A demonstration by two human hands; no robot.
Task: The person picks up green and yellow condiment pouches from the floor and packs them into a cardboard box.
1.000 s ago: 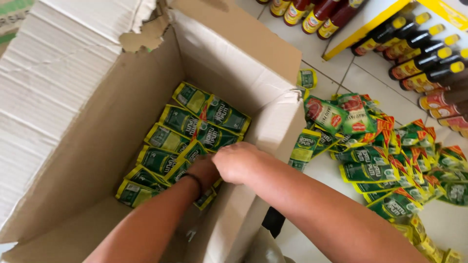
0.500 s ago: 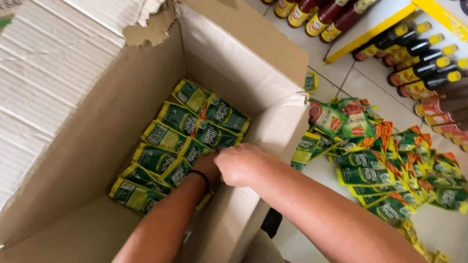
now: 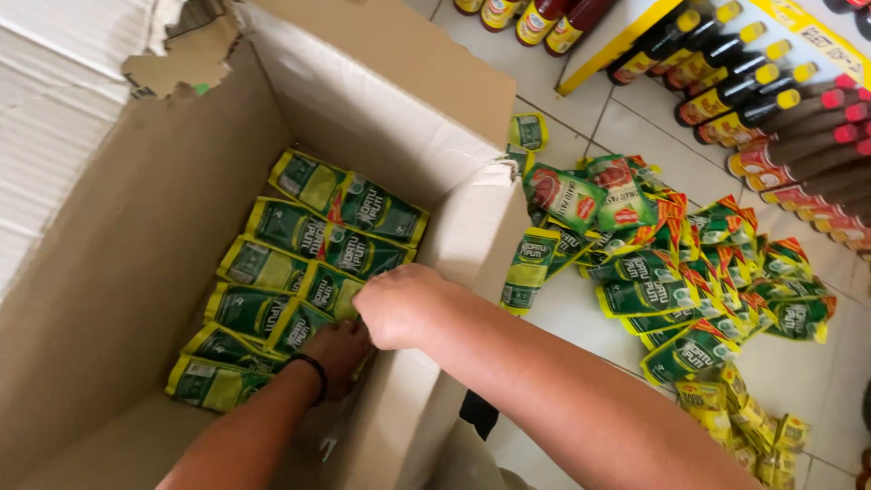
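both hands reach down into a large open cardboard box [image 3: 136,272], where green sachets [image 3: 308,254] edged in yellow lie in overlapping rows on the bottom. the left hand [image 3: 337,352], with a dark band at the wrist, rests low on the nearest sachets, its fingers hidden, so its grip cannot be told. the right hand [image 3: 404,304] sits just above it, fingers curled under and pressed together at the row's edge; what it pinches cannot be told. outside the box a loose pile of sachets [image 3: 689,272] covers the tiled floor [image 3: 581,318], near rows of sauce bottles [image 3: 744,91].
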